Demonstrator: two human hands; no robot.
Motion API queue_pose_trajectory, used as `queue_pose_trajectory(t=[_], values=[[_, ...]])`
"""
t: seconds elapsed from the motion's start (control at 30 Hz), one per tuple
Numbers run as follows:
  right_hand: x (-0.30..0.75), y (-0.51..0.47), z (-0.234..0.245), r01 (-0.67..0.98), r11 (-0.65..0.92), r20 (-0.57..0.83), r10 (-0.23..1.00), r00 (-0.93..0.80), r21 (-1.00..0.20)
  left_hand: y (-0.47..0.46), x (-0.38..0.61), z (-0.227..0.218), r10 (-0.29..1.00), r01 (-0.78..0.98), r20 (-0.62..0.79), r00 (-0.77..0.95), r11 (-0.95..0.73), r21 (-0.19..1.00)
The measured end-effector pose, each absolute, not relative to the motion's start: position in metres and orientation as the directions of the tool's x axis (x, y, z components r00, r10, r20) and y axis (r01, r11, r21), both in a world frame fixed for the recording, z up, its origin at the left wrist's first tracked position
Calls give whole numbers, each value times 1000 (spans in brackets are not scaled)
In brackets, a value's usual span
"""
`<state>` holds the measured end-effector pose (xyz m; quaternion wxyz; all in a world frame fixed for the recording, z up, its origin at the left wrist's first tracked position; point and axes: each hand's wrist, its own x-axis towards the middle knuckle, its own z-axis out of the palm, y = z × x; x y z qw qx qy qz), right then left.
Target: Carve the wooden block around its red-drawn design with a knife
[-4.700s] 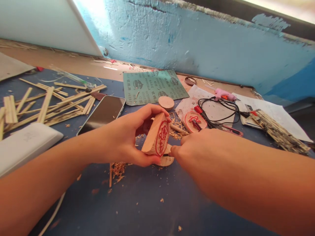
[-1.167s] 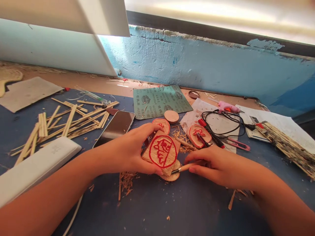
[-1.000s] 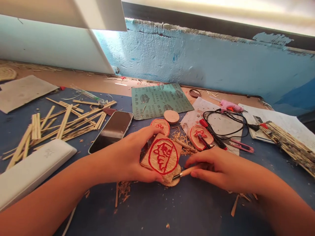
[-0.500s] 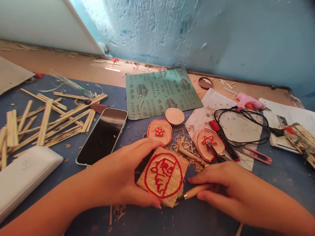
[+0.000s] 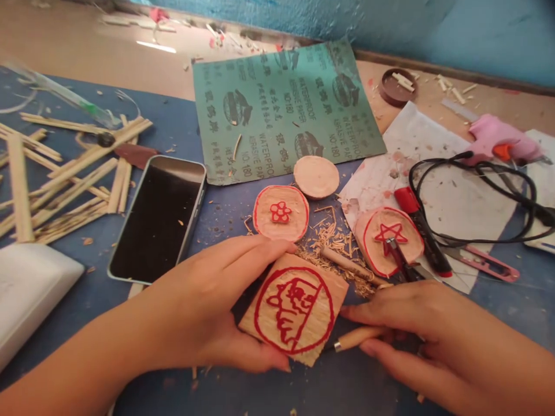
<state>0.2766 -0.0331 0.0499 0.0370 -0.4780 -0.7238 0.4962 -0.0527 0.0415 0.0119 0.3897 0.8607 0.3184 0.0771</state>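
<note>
Lying across blue tabletop [image 5: 243, 393], wood shavings [image 5: 333, 245]

Craft workshop bench: blue-painted top [image 5: 269, 393], flaking blue plaster wall [image 5: 477, 34] past back edge. Evidence: carved wood blocks [image 5: 292, 309] with red outlines, carving tool [image 5: 355, 338], wood shavings [image 5: 333, 242], cut wooden sticks [image 5: 73, 167], abrasive paper [image 5: 281, 110], pink glue gun [image 5: 494, 141] near back right corner — hobby carving station.

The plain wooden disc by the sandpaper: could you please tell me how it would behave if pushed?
The disc, lying flat, would probably slide, not roll. It looks like solid wood, so likely stiff. Stood on edge, it might roll.
</note>
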Motion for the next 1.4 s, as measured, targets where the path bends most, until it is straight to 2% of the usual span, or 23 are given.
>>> queue_pose_trajectory(t=[0.23,0.33,0.43,0.5,0.6,0.73,1.13,1.3,1.4], values=[[277,-30,50,641,-33,-497,662,-561,-767,42,-45,10,629,484,-89,772,-491,725],[276,-30,49,639,-33,-485,682,-548,-769,41,-43,18,621,487,-71,780,-532,693],[277,-30,46,631,-17,-464,694,-550,-775,40,-42,22,619,473,10,785,-610,635],[278,-31,43,630,-26,-477,677,-560,-776,42,-42,21,599,441,40,800,-630,639],[280,-31,39,639,-33,-493,667,-559,-769,47,-39,17,587,444,-33,809,-574,688],[280,-31,39,649,-30,-499,666,-555,-760,51,-34,16,611,437,-21,791,-542,718],[279,-31,38,696,35,-465,720,-515,-717,46,-41,27,586,540,-151,796,-576,614],[281,-30,44,685,87,-432,717,-548,-724,41,-37,35,606,573,-159,779,-587,571],[280,-31,62,681,23,-426,764,-484,-732,39,-36,36,590,555,-156,793,-591,586]])
